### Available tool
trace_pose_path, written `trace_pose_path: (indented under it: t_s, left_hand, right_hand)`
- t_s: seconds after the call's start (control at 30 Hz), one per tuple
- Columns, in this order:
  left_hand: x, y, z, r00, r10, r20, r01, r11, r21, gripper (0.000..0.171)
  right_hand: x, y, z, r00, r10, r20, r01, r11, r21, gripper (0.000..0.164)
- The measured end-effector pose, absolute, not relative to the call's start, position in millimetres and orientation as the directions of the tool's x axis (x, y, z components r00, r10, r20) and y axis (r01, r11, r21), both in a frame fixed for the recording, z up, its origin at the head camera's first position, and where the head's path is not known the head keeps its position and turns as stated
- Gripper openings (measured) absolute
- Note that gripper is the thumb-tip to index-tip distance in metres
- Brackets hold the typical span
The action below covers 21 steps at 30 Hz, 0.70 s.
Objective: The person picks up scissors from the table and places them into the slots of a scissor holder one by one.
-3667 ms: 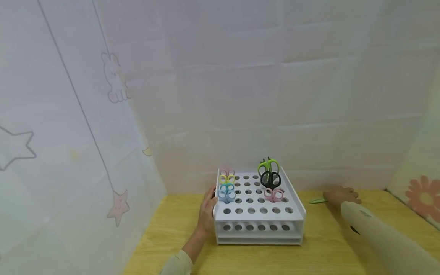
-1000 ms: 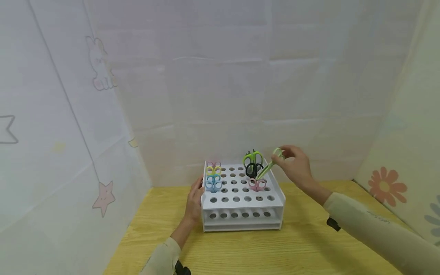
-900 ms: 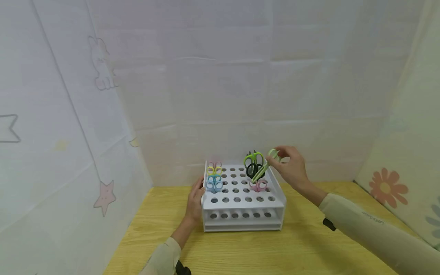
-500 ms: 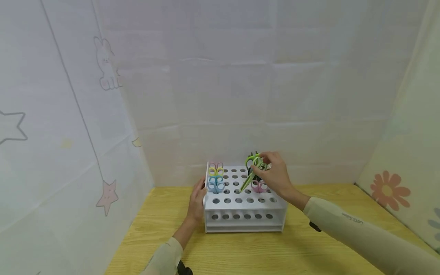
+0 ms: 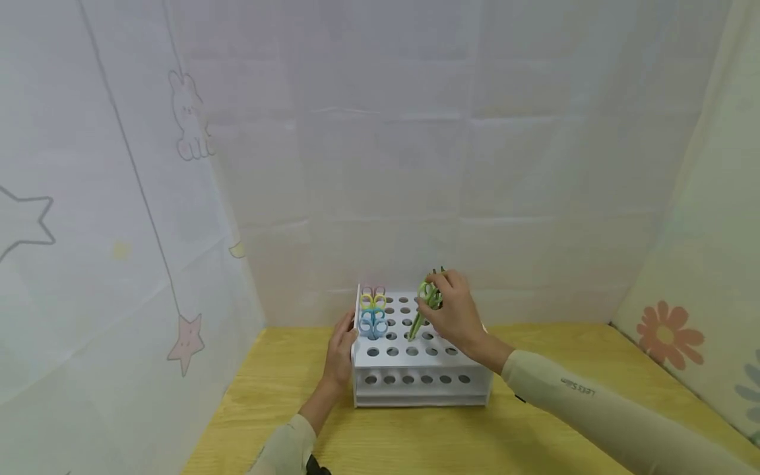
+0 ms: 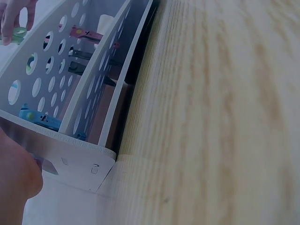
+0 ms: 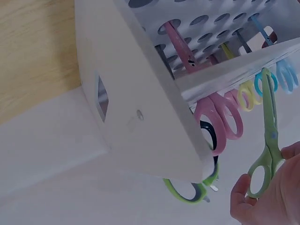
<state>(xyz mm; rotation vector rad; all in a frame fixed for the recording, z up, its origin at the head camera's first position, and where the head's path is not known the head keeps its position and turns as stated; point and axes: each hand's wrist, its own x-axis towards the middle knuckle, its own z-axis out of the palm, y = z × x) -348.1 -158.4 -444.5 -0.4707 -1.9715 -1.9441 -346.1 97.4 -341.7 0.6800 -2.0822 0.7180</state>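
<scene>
My right hand [image 5: 460, 316] pinches light green scissors [image 7: 269, 117] by their finger loops, blades pointing down. The blade tips are right at a hole in the second row from the front of the white two-tier rack [image 5: 421, 361]. My left hand [image 5: 340, 349] grips the rack's left side panel, fingers partly hidden behind it. Mauve-pink, yellow [image 5: 373, 301], teal and light blue scissors [image 5: 374, 328] stand in the leftmost column. Pink scissors [image 7: 218, 105], black scissors [image 7: 209, 126] and bright green scissors [image 7: 200, 191] stand at the right, largely behind my right hand in the head view.
The rack stands on a yellow wood-grain table [image 5: 404, 439], near the back wall sheet [image 5: 356, 171]. Its side panels rise slightly above the top tier, and the right one has a slot [image 7: 102, 96]. Printed curtains close off the left and right sides.
My right hand has lifted the light green scissors off the table at right, carried them left over the rack and lowered them, blades turning steeper. The left hand stays on the rack.
</scene>
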Motion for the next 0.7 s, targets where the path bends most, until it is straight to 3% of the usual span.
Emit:
trace_pose_path:
  t_s: [0.2,0.4,0.57,0.7]
  left_hand:
    - [-346,-160,-452,-0.903,0.007,0.43,0.431,0.003,0.903,0.051]
    - [-351,-157,-455,-0.893,0.004,0.449,0.449,-0.012,0.893,0.051]
    - [-353,-155,-450,-0.889,0.006,0.458,0.458,-0.012,0.889,0.052]
    - [-337,-156,-429,-0.894,0.032,0.446,0.447,-0.005,0.895,0.05]
  right_hand:
    - [-344,89,-345,-0.458,-0.287,0.841,-0.699,0.701,-0.141,0.038]
    - [-344,83,-350,-0.456,-0.322,0.83,-0.672,0.736,-0.084,0.037]
    - [-342,75,-355,-0.433,-0.427,0.794,-0.653,0.756,0.051,0.034]
    - [-343,67,-361,-0.472,-0.473,0.744,-0.618,0.78,0.104,0.035]
